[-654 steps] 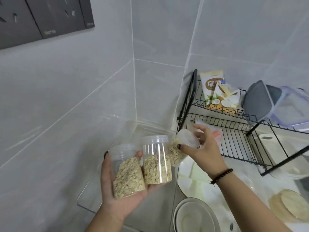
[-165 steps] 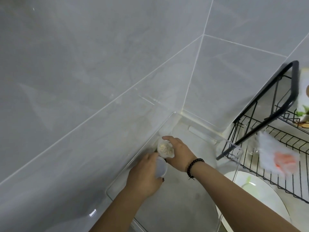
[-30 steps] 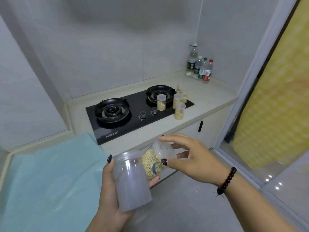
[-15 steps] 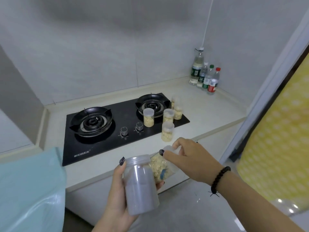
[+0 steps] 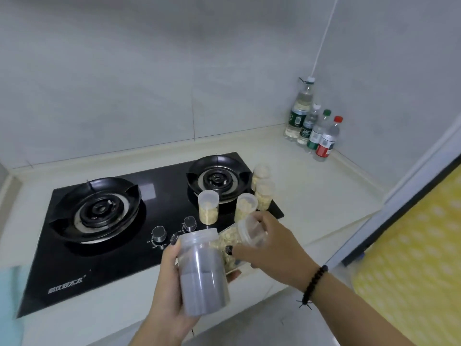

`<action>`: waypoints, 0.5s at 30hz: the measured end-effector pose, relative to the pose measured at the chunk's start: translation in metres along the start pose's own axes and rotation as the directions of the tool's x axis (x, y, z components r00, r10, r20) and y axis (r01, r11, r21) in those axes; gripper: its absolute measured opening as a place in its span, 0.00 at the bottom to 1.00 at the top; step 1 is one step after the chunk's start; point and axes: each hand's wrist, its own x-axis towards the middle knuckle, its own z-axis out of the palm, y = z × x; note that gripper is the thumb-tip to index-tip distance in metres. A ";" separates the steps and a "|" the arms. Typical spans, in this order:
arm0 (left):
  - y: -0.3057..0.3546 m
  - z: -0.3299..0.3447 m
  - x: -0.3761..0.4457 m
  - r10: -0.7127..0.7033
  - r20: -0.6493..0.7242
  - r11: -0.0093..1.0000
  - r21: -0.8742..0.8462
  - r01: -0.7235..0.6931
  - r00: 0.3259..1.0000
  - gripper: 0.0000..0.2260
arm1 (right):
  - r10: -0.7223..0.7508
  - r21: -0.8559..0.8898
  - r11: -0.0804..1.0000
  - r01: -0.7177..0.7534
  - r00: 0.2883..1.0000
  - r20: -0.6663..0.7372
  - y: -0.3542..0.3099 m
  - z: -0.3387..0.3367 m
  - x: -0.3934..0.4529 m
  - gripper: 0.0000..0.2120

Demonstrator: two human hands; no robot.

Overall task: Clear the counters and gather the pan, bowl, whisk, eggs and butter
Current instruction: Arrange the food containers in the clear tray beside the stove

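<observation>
My left hand (image 5: 167, 283) grips an upright clear jar with a dark filling (image 5: 203, 273) in front of the counter edge. A second clear jar of pale flakes (image 5: 240, 237) lies tilted against it, and my right hand (image 5: 272, 248) wraps around its lid end. Several more jars of flakes (image 5: 209, 207) stand on the right side of the black gas hob (image 5: 119, 236), beside the right burner. No pan, bowl, whisk, eggs or butter is in view.
Several plastic bottles (image 5: 311, 128) stand in the far right corner of the cream counter (image 5: 311, 193). Two knobs (image 5: 174, 228) sit at the hob's front. A yellow dotted curtain (image 5: 419, 258) hangs at right behind a door frame. A light blue sheet (image 5: 7, 308) shows at the left edge.
The view has come closer to the hob. Both hands have carried the two jars forward over the counter edge, and my right hand has closed further around the flake jar.
</observation>
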 end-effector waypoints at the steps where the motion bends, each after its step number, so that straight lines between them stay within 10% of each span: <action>1: 0.005 0.004 0.012 -0.003 0.019 1.000 0.014 0.002 1.000 0.22 | 0.001 0.005 1.000 -0.001 1.000 -0.013 -0.001 -0.005 0.010 0.26; 7: 0.034 0.016 0.074 0.100 -0.086 0.943 0.326 -0.067 0.991 0.19 | 0.021 -0.017 1.000 -0.025 0.979 -0.203 0.007 -0.043 0.062 0.29; 15: 0.023 -0.025 0.128 0.519 -0.168 0.540 0.825 -0.169 0.838 0.19 | 0.049 -0.225 0.970 -0.095 0.978 -0.201 0.054 -0.093 0.122 0.32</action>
